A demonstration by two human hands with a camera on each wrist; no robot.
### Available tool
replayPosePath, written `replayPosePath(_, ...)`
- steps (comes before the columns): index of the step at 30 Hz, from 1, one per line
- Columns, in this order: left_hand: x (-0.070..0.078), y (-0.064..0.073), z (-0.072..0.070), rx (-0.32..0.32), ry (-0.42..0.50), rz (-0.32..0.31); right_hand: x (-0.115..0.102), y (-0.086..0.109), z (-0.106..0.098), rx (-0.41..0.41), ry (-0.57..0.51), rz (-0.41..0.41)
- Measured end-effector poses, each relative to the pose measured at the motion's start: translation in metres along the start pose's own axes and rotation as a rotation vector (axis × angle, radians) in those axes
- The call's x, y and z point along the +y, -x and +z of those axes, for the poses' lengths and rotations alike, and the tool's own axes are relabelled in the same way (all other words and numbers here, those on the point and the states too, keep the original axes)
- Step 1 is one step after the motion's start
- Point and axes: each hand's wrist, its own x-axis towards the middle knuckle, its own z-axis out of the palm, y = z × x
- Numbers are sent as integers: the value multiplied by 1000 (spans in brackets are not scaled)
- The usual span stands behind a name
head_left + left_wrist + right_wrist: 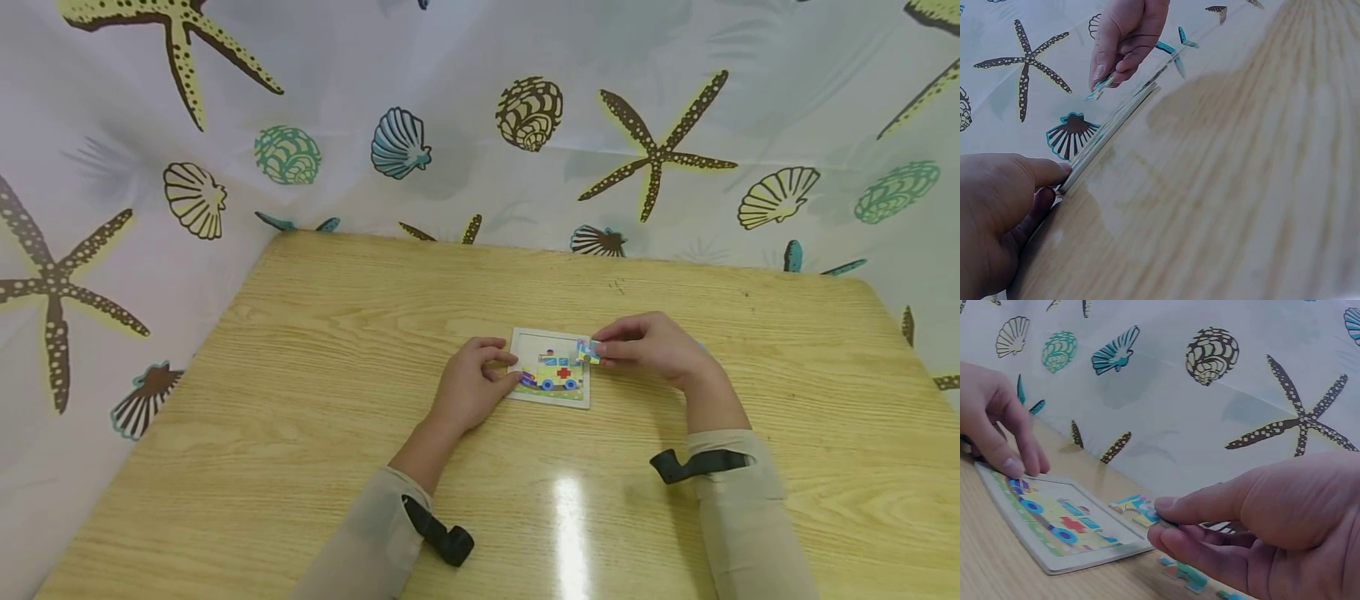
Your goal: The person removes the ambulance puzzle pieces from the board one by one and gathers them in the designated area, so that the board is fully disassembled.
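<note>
A square puzzle board [551, 405] with a pale rim lies on the table, partly filled with pieces that form an ambulance picture [1072, 525]. The thumb and fingers of my left hand [471, 383] grip the board's left edge. My right hand [652, 346] pinches a small colourful puzzle piece [1138, 509] between thumb and fingertips. This piece is held above the board's right edge, apart from the pieces lying in it. In the left wrist view the board [1110, 137] appears almost edge-on, with the right hand [1129, 37] beyond it.
More loose puzzle pieces [1188, 575] lie on the table below my right hand, mostly hidden from the head camera. The wood-grain table [337, 375] meets a white cloth [465, 192] printed with shells and starfish at the back and sides. Black straps [442, 533] circle both sleeves.
</note>
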Motion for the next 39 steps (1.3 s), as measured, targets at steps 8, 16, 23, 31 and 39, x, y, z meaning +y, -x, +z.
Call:
replayPosePath(8, 1, 0, 1, 1, 7, -13, 1, 7, -13, 27, 69, 60)
replayPosePath(16, 1, 0, 0, 6, 23, -10, 4, 8, -14, 21, 138, 95)
replayPosePath(23, 2, 0, 0, 3, 21, -12, 0, 10, -8, 27, 230, 101)
replayPosePath(31, 1, 1, 0, -2, 14, -11, 0, 9, -2, 52, 281, 90)
replayPosePath(39, 1, 0, 0, 0, 16, -8, -3, 11, -3, 57, 269, 84)
